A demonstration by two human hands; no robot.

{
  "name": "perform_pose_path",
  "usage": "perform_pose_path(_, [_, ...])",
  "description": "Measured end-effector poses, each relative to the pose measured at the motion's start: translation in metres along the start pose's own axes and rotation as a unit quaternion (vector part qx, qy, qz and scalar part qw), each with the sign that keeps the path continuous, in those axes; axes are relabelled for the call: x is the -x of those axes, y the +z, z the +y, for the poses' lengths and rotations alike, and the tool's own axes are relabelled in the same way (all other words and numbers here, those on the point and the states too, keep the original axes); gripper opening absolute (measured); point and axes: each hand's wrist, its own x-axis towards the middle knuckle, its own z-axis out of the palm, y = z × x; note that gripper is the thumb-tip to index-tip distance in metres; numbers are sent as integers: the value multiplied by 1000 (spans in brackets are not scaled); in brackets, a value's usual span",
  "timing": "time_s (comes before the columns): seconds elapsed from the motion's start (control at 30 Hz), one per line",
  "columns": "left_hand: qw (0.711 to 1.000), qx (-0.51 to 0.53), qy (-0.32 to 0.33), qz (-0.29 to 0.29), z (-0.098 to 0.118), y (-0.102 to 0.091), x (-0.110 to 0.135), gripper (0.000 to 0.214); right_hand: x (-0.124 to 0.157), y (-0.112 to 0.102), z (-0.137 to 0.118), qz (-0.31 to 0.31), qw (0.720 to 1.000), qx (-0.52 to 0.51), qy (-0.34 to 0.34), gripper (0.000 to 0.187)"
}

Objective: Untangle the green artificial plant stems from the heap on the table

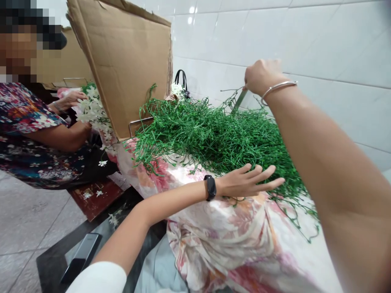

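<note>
A large heap of thin green artificial stems [214, 130] lies tangled on a flowered cloth [244, 240]. My left hand [250, 180], wearing a black wristband, is stretched over the near edge of the heap with its fingers spread and nothing in them. Raised above the far side, my right hand [263, 75] is closed around the top of a flat greyish-green strip [240, 101], whose lower end disappears into the stems. A few branching stems stick up beside the strip. I cannot make out what kind of thing the strip is.
A tall cardboard sheet [131, 65] stands left of the heap by a metal wire frame [132, 126]. Beyond it, a co-worker [39, 134] handles white flowers [93, 108]. A phone [81, 256] lies at lower left, near a brown stool [94, 199]. A tiled wall [330, 49] rises behind.
</note>
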Motion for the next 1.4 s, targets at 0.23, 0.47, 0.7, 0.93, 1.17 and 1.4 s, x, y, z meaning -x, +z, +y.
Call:
perform_pose_path(0.23, [1000,5,-4,1,3,2,0,53,3,1,5,42,998,38,13,49])
perform_pose_path(0.47, [957,-30,-286,50,-17,10,-4,46,14,7,-10,17,999,-18,-44,40])
perform_pose_path(0.7, [888,11,-456,-64,-62,14,-11,35,17,10,-31,20,992,-22,-119,27])
perform_pose_path(0.93, [912,57,-406,10,-57,11,-3,21,20,8,-40,15,990,-18,-138,24])
perform_pose_path(1.17, [859,204,-427,197,-59,-8,9,22,21,4,-34,34,990,-30,-131,24])
perform_pose_path(1.4, [676,480,-474,297,-74,-35,11,17,19,0,-28,54,988,-48,-134,26])
